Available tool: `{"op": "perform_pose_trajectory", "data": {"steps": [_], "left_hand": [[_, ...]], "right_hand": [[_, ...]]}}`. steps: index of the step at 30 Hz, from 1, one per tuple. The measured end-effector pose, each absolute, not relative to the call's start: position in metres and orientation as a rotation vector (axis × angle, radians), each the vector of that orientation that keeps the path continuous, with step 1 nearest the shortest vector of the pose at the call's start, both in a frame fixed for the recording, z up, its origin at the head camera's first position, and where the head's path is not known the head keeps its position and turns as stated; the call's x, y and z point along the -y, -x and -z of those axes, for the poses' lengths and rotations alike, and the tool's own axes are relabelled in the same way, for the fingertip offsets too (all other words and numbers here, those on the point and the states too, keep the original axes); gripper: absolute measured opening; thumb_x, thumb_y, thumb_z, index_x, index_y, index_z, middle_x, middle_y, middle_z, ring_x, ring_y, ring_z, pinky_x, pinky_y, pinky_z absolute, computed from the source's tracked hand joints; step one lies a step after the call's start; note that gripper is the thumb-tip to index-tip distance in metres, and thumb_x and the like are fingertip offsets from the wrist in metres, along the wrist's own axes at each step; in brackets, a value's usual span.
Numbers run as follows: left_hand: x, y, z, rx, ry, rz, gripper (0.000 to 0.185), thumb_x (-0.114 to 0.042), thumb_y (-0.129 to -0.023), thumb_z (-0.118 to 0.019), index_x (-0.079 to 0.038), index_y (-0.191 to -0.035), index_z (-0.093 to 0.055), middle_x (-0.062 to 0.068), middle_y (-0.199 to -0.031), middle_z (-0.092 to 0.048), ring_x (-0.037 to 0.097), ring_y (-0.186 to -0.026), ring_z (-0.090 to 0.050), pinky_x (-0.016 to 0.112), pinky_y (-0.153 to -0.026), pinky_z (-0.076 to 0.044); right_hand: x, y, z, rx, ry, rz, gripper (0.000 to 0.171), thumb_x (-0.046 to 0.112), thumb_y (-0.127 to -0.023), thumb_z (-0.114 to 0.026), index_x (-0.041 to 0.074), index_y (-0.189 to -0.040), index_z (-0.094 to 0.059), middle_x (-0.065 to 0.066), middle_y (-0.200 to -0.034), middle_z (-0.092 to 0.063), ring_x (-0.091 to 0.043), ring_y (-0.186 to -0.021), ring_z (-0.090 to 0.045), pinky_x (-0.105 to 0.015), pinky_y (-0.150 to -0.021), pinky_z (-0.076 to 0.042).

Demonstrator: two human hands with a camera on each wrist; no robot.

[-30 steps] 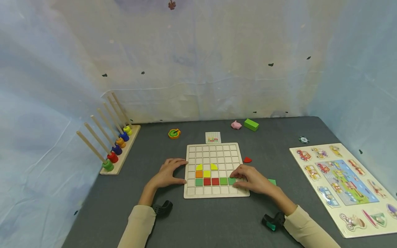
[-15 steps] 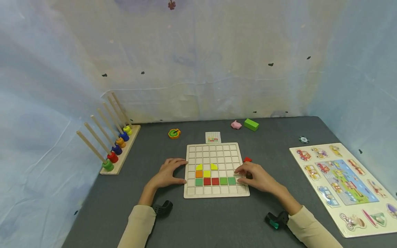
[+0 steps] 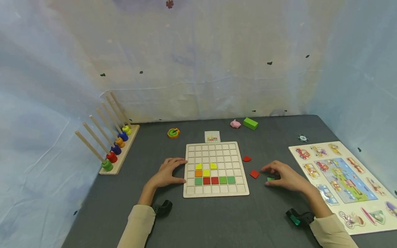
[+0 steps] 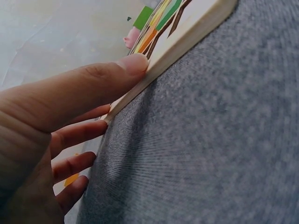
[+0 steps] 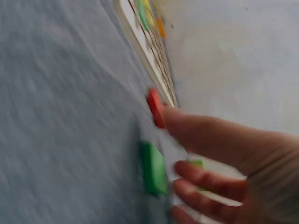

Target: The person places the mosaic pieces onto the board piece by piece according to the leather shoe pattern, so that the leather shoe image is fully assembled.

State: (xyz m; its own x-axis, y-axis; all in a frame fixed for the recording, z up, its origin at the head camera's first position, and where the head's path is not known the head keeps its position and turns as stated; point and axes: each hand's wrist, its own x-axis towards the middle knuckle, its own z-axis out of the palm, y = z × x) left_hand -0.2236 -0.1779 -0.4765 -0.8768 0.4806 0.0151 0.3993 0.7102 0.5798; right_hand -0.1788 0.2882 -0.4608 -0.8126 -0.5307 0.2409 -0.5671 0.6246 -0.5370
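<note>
A wooden grid board (image 3: 216, 148) lies mid-table with yellow, orange, red and green tiles in its lower rows. My left hand (image 3: 169, 170) rests flat against the board's left edge, and in the left wrist view its thumb (image 4: 133, 64) presses the wooden rim (image 4: 187, 39). My right hand (image 3: 283, 175) is on the table to the right of the board, fingers loosely curved over a green tile (image 3: 271, 179). The right wrist view is blurred and shows that green tile (image 5: 152, 168) beside the fingers. A red square tile (image 3: 254, 174) and a red quarter-round tile (image 3: 246, 158) lie between hand and board.
A peg rack with coloured rings (image 3: 116, 148) stands at the left. A vehicle puzzle board (image 3: 341, 179) lies at the right. Behind the grid board are a pattern card (image 3: 212, 136), a green-orange ring (image 3: 173, 133), a pink pig (image 3: 235, 124), a green block (image 3: 250, 123) and a chip (image 3: 303, 138).
My right hand left the board's lower right corner and moved right to the green tile on the table, uncovering the red square tile. The left hand stayed put.
</note>
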Motion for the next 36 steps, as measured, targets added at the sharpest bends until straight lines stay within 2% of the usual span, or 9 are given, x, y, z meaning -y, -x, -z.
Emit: {"op": "perform_pose_trajectory", "data": {"steps": [4, 10, 17, 27, 36], "left_hand": [[0.178, 0.224, 0.477, -2.780, -0.712, -0.886, 0.076, -0.044, -0.072, -0.078, -0.019, -0.138, -0.048, 0.005, -0.141, -0.041, 0.030, -0.128, -0.028, 0.059, -0.101, -0.021], [0.177, 0.224, 0.477, -2.782, -0.713, -0.887, 0.076, -0.044, -0.072, -0.078, -0.019, -0.137, -0.048, 0.005, -0.141, -0.041, 0.030, -0.128, -0.028, 0.059, -0.101, -0.021], [0.178, 0.225, 0.478, -2.787, -0.709, -0.870, 0.076, -0.044, -0.072, -0.077, -0.019, -0.138, -0.048, 0.006, -0.141, -0.041, 0.030, -0.128, -0.028, 0.059, -0.101, -0.021], [0.179, 0.225, 0.481, -2.785, -0.712, -0.877, 0.076, -0.045, -0.072, -0.077, -0.020, -0.138, -0.048, 0.005, -0.141, -0.041, 0.029, -0.128, -0.028, 0.059, -0.101, -0.021], [0.180, 0.225, 0.480, -2.779, -0.712, -0.887, 0.076, -0.045, -0.072, -0.078, -0.021, -0.138, -0.048, 0.004, -0.141, -0.041, 0.029, -0.127, -0.028, 0.058, -0.101, -0.021]], "right_hand": [[-0.298, 0.175, 0.460, 2.848, -0.984, -0.922, 0.040, 0.020, -0.075, -0.079, 0.004, -0.108, -0.064, -0.004, -0.097, -0.055, -0.012, -0.079, -0.048, -0.027, -0.065, -0.043], [-0.300, 0.176, 0.466, 2.814, -1.031, -0.928, 0.030, 0.016, -0.076, -0.077, 0.008, -0.102, -0.064, 0.003, -0.089, -0.057, -0.008, -0.075, -0.051, -0.025, -0.062, -0.045], [-0.294, 0.183, 0.465, 2.820, -1.017, -1.015, 0.027, 0.018, -0.079, -0.075, 0.007, -0.101, -0.065, 0.001, -0.087, -0.059, -0.012, -0.074, -0.054, -0.025, -0.063, -0.047], [-0.236, 0.203, 0.452, 2.806, -1.146, -1.109, 0.025, 0.015, -0.082, -0.072, 0.006, -0.104, -0.066, -0.003, -0.094, -0.061, -0.019, -0.078, -0.057, -0.031, -0.068, -0.050], [-0.173, 0.226, 0.454, 2.703, -1.269, -1.080, 0.026, 0.019, -0.082, -0.073, 0.006, -0.105, -0.067, -0.001, -0.095, -0.062, -0.015, -0.082, -0.058, -0.031, -0.071, -0.050]]}}
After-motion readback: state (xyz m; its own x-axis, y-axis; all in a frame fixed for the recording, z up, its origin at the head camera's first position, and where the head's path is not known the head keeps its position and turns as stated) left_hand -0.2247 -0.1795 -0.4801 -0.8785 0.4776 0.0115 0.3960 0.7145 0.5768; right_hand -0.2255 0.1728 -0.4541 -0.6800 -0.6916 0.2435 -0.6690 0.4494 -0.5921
